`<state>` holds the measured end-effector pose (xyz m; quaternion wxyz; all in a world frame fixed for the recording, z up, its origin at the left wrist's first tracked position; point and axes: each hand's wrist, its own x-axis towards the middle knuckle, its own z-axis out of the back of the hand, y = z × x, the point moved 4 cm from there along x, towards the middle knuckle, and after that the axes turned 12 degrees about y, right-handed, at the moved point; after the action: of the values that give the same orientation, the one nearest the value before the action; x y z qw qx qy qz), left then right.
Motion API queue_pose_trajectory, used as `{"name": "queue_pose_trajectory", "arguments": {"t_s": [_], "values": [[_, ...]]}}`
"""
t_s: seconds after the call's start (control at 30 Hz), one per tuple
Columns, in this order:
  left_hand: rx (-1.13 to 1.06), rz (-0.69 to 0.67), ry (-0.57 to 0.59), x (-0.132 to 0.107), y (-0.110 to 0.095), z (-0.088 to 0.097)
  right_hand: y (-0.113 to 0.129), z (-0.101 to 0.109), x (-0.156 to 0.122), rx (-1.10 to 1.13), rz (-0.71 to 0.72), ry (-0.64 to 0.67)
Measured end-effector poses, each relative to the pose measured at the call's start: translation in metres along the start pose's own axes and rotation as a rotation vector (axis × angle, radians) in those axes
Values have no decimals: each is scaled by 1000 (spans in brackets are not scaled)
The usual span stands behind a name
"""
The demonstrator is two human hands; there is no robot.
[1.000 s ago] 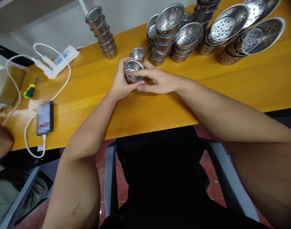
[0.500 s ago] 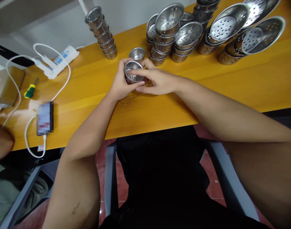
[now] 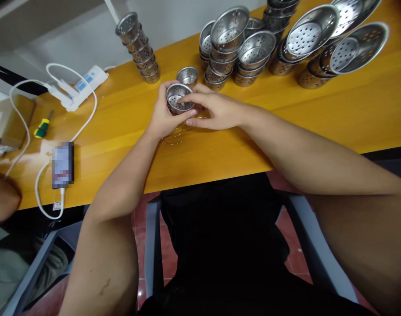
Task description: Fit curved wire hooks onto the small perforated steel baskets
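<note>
My left hand is wrapped round a small perforated steel cup, held just above the orange table. My right hand lies against the cup's near side, its forefinger stretched across the rim and its other fingers curled under. A thin wire ring lies on the table right below my hands. A second loose steel cup stands just behind the held one.
A leaning stack of small cups stands at the back left; piles of larger perforated steel bowls fill the back right. A power strip with white cables, a green-yellow screwdriver and a phone lie at the left. Another person's arm shows at the left edge.
The view has shifted slightly; my hands and the cup sit a little further left. My right forefinger now reaches less far across the rim.
</note>
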<state>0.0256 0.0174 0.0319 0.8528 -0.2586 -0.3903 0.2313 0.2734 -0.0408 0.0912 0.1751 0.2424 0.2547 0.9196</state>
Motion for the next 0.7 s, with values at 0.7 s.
{"name": "queue_pose_trajectory", "arguments": {"t_s": [0.7], "values": [[23, 260, -147, -2, 8, 34, -6, 10, 0, 86, -202, -245]]}}
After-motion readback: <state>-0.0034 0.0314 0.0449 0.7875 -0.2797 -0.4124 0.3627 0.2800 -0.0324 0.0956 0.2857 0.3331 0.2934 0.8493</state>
